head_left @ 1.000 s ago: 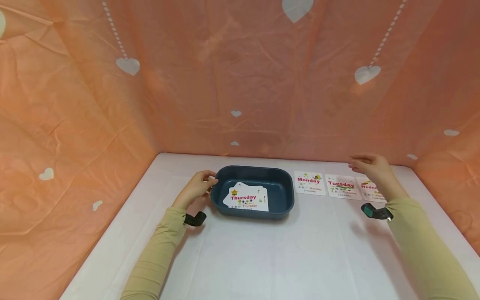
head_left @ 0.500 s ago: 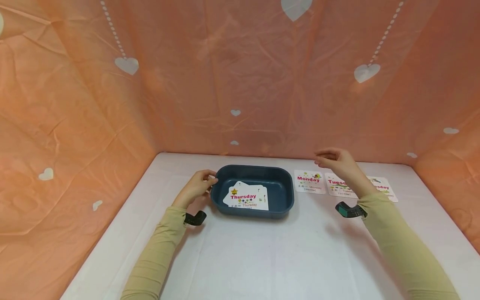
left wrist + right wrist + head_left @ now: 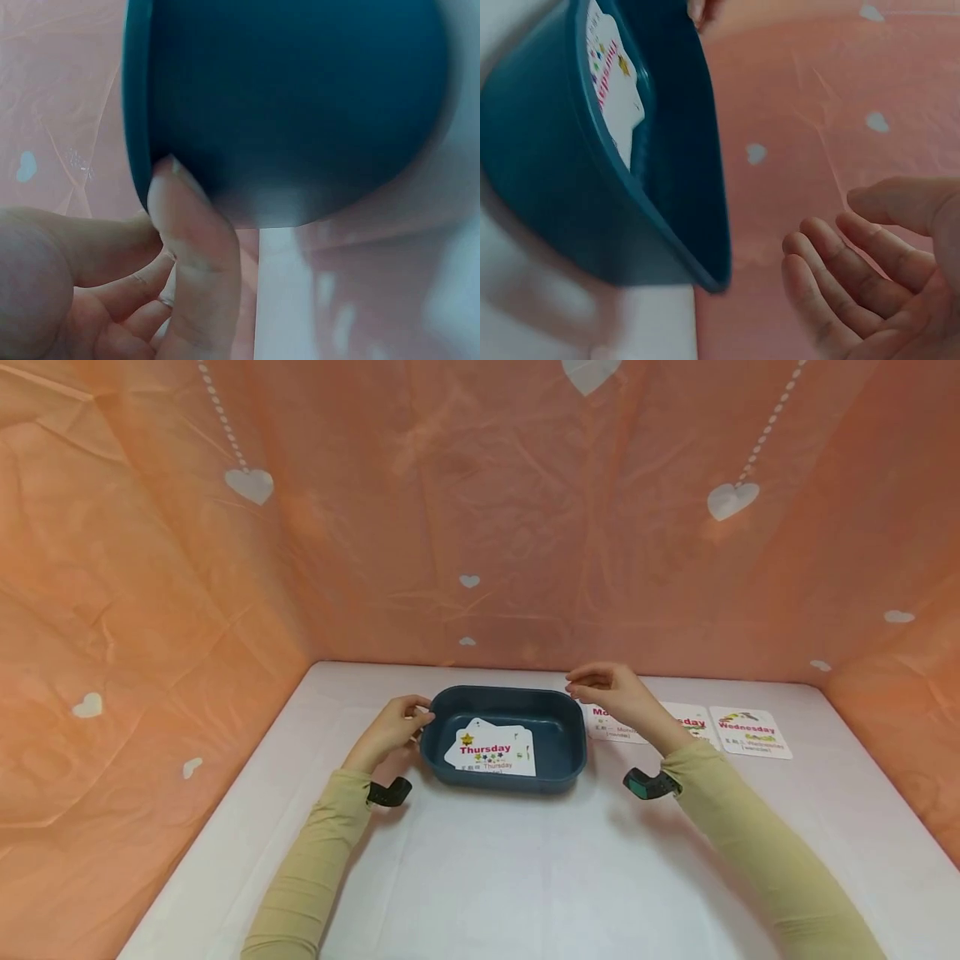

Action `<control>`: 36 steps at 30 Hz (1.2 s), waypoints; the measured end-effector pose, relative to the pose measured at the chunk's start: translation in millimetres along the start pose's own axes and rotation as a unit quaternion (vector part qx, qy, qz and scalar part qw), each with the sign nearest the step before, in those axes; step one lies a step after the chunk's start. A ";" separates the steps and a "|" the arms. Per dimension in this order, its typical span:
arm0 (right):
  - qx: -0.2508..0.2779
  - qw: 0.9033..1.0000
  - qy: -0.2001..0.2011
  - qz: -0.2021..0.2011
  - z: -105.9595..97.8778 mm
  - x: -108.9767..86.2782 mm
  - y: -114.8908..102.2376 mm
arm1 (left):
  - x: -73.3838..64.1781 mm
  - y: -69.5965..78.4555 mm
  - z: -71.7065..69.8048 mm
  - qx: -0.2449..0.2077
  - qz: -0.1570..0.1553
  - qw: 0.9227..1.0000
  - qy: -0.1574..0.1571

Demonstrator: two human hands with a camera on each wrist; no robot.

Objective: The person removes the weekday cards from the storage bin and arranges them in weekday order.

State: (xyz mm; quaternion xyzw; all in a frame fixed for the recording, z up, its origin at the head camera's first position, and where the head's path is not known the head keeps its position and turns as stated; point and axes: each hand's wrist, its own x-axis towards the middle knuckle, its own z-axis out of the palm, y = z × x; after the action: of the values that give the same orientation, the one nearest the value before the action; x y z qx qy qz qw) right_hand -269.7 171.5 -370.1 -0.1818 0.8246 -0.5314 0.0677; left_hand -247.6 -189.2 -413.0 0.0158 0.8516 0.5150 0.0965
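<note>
A dark blue oblong tub [image 3: 502,782] stands on the white table, with a Thursday card [image 3: 491,749] lying on top of other white cards inside it. At the tub's left end my left hand [image 3: 387,732] pinches the rim; in the left wrist view its thumb and a finger [image 3: 199,247] meet the rim and wall. My right hand [image 3: 617,693] is in the air by the tub's right end, fingers loosely bent and holding nothing. It partly hides a Monday card [image 3: 611,727]. Beyond the wrist lie a partly covered Tuesday card [image 3: 692,718] and a Wednesday card [image 3: 750,732].
The row of day cards runs to the right of the tub, near the table's back edge. Orange cloth [image 3: 480,527] printed with white hearts rises behind and on both sides of the white table [image 3: 480,877]. Each wrist wears a dark strap.
My right hand has travelled left, from over the Wednesday card to near the tub's right end, uncovering that card. My left hand and the tub stay in place.
</note>
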 end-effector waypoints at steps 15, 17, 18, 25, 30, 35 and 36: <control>0.009 0.996 -0.089 0.001 39.3 30.9 -2.7 | 3.8 -0.4 -0.2 -0.018 -0.021 1.000 -0.015; 0.004 0.996 -0.092 0.010 42.0 34.4 -2.7 | 4.6 -0.3 0.5 -0.020 -0.022 0.999 -0.019; 0.003 0.996 -0.093 0.012 43.4 36.2 -2.7 | 4.8 -0.2 0.7 -0.021 -0.023 0.999 -0.019; -0.019 0.990 -0.136 0.035 52.8 47.3 -1.9 | 2.9 0.6 1.4 -0.017 -0.026 0.999 -0.015; -0.057 0.980 -0.179 0.066 58.2 52.2 -0.3 | 1.7 2.2 2.4 -0.023 -0.027 0.999 -0.022; -0.111 0.967 -0.212 0.087 65.9 58.9 -2.0 | 2.7 2.1 2.0 -0.020 -0.027 0.999 -0.018; -0.122 0.964 -0.220 0.090 67.6 60.4 -1.7 | 2.7 2.1 1.9 -0.020 -0.028 0.999 -0.017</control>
State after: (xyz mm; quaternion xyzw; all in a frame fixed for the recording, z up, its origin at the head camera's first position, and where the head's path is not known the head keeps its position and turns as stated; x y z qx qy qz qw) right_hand -304.5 90.8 -392.4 -0.2264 0.8611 -0.3653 0.2717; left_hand -250.1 -186.2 -412.4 -0.0009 0.8394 0.5287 0.1259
